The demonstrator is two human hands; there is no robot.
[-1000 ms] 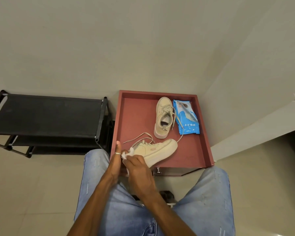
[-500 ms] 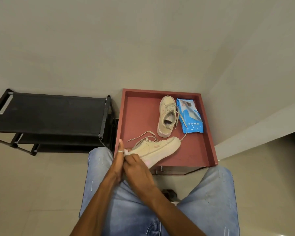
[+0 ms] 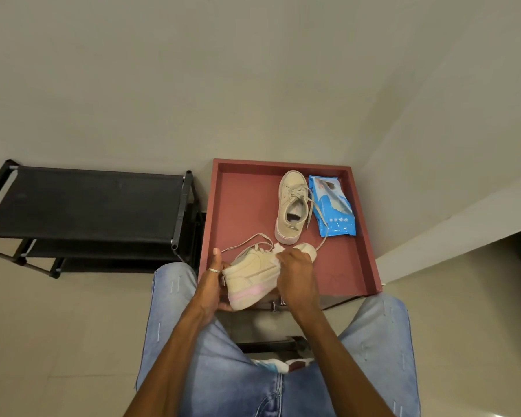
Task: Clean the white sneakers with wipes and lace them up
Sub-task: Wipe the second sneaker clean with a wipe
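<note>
Shifted along the shoe since a second ago, the right hand (image 3: 296,270) is now seen over the middle and forefoot, where before it was bunched at the heel end against the left hand (image 3: 212,279). The heel, hidden earlier, is now exposed. The held sneaker (image 3: 251,276) is kept on its side over the near edge of the red tray (image 3: 283,164), pink-banded sole turned toward the camera, presumably so that the side panel is offered up to the cloth. Its heel is gripped by the left hand, thumb up and fingers wrapped underneath, which looks like a brace against the rubbing. A white wipe (image 3: 278,251) is clutched under the curled fingers of the right hand and pressed to the upper near the eyelets. Whether the toe is touching the tray cannot be told. The laces (image 3: 260,235) are left loose in a loop beyond the tongue, so lacing is judged not yet begun, and cleaning is taken to be the step in hand. The second sneaker (image 3: 291,206) is parked upright further back in the tray, sole down and toe away. Just beside it the blue pack of wipes (image 3: 333,207) is laid, with one lace trailing across it, within easy reach for a fresh sheet. A black shoe rack (image 3: 88,203) is stood to the left against the wall.
</note>
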